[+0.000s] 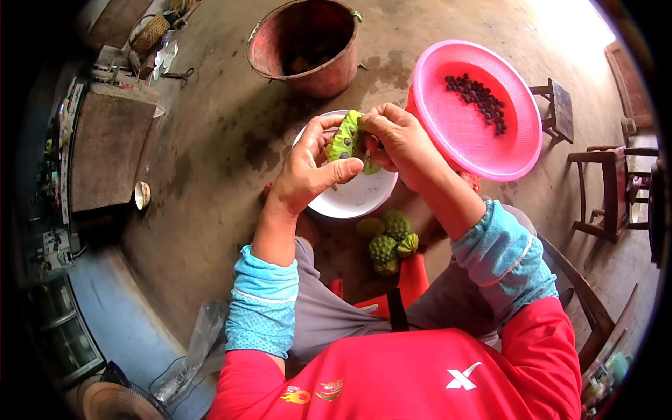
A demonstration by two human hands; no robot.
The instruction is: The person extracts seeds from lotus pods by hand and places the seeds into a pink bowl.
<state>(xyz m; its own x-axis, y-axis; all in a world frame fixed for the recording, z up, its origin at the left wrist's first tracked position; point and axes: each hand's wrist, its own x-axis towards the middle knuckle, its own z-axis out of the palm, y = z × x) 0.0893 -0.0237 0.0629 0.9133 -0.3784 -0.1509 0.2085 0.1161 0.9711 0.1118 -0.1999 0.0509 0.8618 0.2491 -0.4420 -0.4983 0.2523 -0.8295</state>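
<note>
In front of me, over a white basin (pixel 353 201), a green lotus seed pod (pixel 343 137) with dark seeds in its face is gripped by my left hand (pixel 308 171). The left thumb lies across its lower side. My right hand (pixel 406 143) pinches the pod's right edge, its fingers curled; a dark spot beside them may be a seed. Part of the pod is hidden behind the fingers. Below the basin, close to my legs, several whole green lotus pods (pixel 396 225) are heaped together.
A pink plastic basket (pixel 483 155) holding many dark lotus seeds (pixel 477 98) stands at the right. Beyond the basin is a worn red bucket (pixel 332 82) with dark contents. Wooden stools (pixel 562 108) are farther right. At lower left are a fan (pixel 115 402) and a clear plastic bag (pixel 199 343).
</note>
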